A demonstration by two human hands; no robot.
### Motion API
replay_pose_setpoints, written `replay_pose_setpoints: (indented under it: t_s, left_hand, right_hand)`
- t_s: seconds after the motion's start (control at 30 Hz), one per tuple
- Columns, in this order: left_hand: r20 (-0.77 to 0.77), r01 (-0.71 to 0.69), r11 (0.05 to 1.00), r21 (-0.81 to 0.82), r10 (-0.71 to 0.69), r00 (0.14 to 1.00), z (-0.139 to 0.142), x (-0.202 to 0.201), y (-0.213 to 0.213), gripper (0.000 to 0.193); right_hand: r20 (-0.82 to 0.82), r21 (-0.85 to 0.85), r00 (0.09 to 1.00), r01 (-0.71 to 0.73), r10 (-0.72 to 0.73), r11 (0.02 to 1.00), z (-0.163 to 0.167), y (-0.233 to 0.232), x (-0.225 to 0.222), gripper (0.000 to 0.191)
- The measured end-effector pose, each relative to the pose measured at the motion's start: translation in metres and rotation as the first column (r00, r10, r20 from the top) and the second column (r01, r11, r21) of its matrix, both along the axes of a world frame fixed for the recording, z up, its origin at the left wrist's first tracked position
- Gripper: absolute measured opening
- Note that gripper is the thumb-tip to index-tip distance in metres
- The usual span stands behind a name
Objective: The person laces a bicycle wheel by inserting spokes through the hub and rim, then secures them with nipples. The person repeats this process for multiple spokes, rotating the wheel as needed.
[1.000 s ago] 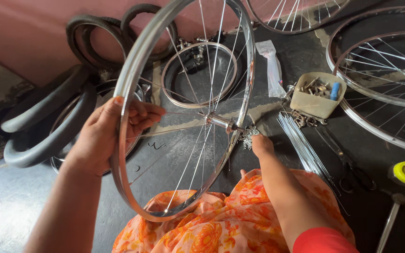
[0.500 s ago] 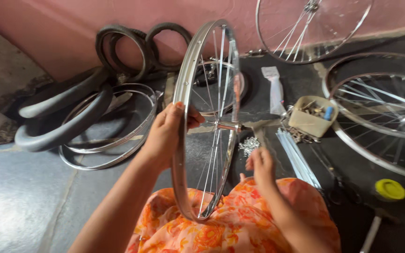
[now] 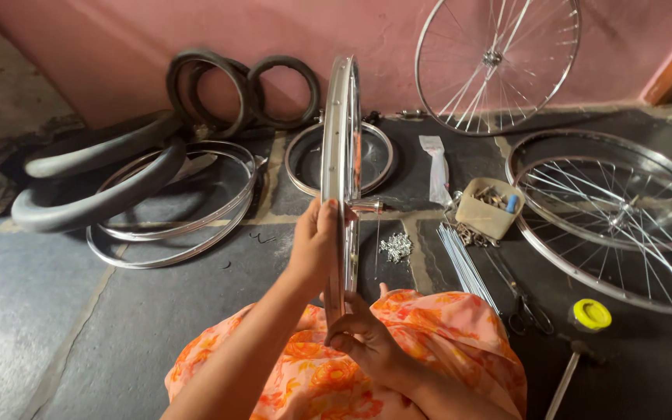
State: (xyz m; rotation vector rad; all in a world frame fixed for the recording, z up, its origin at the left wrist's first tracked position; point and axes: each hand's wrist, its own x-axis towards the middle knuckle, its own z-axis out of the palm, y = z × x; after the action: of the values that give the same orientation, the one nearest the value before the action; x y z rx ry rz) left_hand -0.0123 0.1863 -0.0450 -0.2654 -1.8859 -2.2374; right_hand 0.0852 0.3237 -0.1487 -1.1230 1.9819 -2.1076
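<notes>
A silver bicycle wheel (image 3: 341, 148) stands upright and edge-on in front of me, its lower rim resting on my lap, which is covered in orange flowered cloth (image 3: 445, 334). My left hand (image 3: 313, 245) grips the rim's left side about halfway up, next to the hub axle (image 3: 367, 206). At the bottom of the rim, my right hand (image 3: 363, 338) has its fingers curled against the metal. Loose spokes (image 3: 464, 264) and a small pile of spoke nipples (image 3: 396, 246) lie on the floor just beyond.
Bare rims (image 3: 176, 206) and black tyres (image 3: 103, 183) lie at the left. A spoked wheel (image 3: 499, 62) leans on the pink wall and another (image 3: 616, 218) lies flat at the right. A small parts box (image 3: 490, 208), pliers (image 3: 526, 307) and a yellow-lidded jar (image 3: 591, 314) sit nearby.
The wheel has turned from face-on to edge-on. My right hand came off the hub area and moved down to the bottom of the rim; my left hand stays on the rim.
</notes>
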Motion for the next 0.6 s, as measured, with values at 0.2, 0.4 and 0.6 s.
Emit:
replay_pose_setpoints:
  t_s: [0.2, 0.4, 0.6]
  left_hand:
    - [-0.1, -0.102, 0.995, -0.014, 0.101, 0.99, -0.022, 0.008, 0.01, 0.027]
    - [-0.227, 0.186, 0.98, 0.065, -0.167, 0.959, -0.022, 0.006, -0.008, 0.031]
    - [-0.27, 0.549, 0.833, -0.072, -0.546, 0.793, -0.004, -0.019, -0.058, 0.034]
  right_hand:
    - [-0.144, -0.021, 0.989, 0.012, -0.015, 1.0, -0.023, 0.002, -0.001, 0.004]
    - [0.263, -0.073, 0.965, 0.032, -0.011, 0.997, -0.035, 0.008, -0.008, 0.012]
    - [-0.202, 0.201, 0.965, 0.209, -0.168, 0.957, -0.021, 0.012, -0.012, 0.017]
